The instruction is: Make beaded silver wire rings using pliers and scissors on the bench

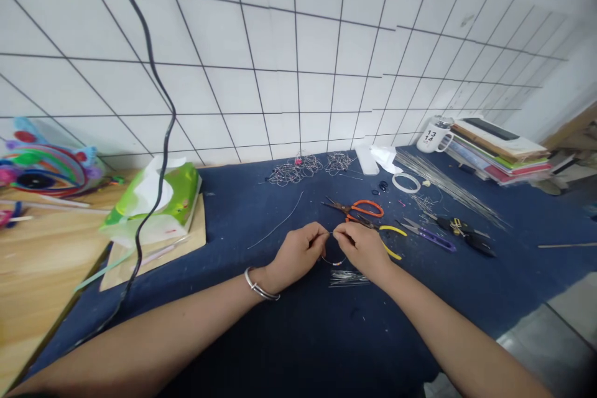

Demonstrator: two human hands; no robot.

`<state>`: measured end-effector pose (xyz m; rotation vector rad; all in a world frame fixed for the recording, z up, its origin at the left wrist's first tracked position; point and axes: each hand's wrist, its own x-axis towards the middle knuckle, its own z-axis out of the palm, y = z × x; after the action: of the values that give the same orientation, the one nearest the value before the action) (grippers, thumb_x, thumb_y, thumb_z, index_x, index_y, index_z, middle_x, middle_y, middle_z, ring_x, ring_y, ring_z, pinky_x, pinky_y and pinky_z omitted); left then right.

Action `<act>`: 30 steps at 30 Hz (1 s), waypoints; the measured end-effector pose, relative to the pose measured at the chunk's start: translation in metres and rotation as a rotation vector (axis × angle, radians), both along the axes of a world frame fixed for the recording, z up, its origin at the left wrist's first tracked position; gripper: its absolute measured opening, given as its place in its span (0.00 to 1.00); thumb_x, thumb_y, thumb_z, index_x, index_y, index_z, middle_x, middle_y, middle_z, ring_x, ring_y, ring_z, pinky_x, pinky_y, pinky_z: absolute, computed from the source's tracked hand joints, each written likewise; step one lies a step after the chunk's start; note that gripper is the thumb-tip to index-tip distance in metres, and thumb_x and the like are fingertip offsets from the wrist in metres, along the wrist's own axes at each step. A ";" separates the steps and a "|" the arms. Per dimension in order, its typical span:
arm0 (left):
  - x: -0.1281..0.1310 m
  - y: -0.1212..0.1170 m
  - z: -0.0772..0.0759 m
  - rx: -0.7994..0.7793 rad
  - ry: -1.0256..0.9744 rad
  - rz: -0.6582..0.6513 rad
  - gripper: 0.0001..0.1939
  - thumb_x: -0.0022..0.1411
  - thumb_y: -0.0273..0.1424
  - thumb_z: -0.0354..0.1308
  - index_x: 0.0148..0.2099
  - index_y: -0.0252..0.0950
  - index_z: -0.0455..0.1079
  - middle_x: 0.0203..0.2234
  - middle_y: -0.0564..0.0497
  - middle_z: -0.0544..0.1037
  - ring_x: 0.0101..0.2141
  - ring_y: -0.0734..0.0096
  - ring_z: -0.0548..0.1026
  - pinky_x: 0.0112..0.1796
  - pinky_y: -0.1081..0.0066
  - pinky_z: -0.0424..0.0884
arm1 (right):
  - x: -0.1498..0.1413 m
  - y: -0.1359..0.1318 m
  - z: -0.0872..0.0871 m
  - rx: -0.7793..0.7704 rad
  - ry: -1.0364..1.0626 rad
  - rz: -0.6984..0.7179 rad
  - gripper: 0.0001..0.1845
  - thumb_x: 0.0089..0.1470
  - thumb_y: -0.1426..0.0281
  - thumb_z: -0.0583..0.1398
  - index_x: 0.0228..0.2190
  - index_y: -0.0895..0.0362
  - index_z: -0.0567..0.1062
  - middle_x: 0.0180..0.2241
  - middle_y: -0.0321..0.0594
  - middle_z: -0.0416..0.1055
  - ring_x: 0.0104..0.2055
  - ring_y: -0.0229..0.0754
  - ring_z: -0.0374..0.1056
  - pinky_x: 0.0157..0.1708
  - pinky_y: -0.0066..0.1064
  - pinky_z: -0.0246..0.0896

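Observation:
My left hand (298,252) and my right hand (361,249) meet over the blue cloth (289,336), fingers pinched together. Between them hangs a thin wire loop (334,260) with a few small beads on it; each hand pinches one end. A silver bangle sits on my left wrist. A small bundle of short wire pins (347,278) lies just below the hands. Orange-handled scissors (361,208) and yellow-handled pliers (389,239) lie right behind my right hand.
A loose wire (280,224) lies left of the hands. Finished wire pieces (303,169) sit by the tiled wall. Purple snips (431,236), black pliers (466,233), long wires (448,186), a tape ring (406,182), a mug (433,134), stacked books (499,149), a tissue pack (153,202), a hanging black cable (153,112).

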<state>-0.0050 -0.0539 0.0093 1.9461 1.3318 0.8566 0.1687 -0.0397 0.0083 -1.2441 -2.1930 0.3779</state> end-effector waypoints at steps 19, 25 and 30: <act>-0.010 0.016 -0.006 0.065 0.176 -0.038 0.09 0.59 0.30 0.45 0.32 0.37 0.66 0.21 0.56 0.70 0.22 0.78 0.67 0.26 0.78 0.60 | 0.001 0.007 -0.006 -0.163 0.086 -0.079 0.11 0.47 0.72 0.53 0.36 0.55 0.68 0.19 0.29 0.64 0.22 0.34 0.61 0.26 0.24 0.53; -0.010 0.016 -0.009 0.064 0.168 -0.043 0.09 0.59 0.30 0.44 0.33 0.37 0.66 0.21 0.55 0.71 0.23 0.77 0.68 0.27 0.78 0.60 | 0.002 0.006 -0.009 -0.084 0.051 -0.143 0.11 0.48 0.72 0.53 0.36 0.55 0.68 0.21 0.30 0.66 0.24 0.35 0.62 0.29 0.25 0.55; -0.013 0.021 -0.009 0.075 0.207 -0.031 0.10 0.59 0.31 0.45 0.34 0.38 0.67 0.22 0.55 0.72 0.22 0.77 0.69 0.27 0.77 0.61 | 0.003 0.008 -0.009 -0.052 -0.010 -0.098 0.07 0.49 0.71 0.53 0.32 0.54 0.70 0.22 0.32 0.68 0.25 0.35 0.63 0.29 0.25 0.55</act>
<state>-0.0184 -0.0333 0.0000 2.1566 1.3998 0.7148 0.1713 -0.0317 -0.0010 -1.3785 -2.1330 0.3918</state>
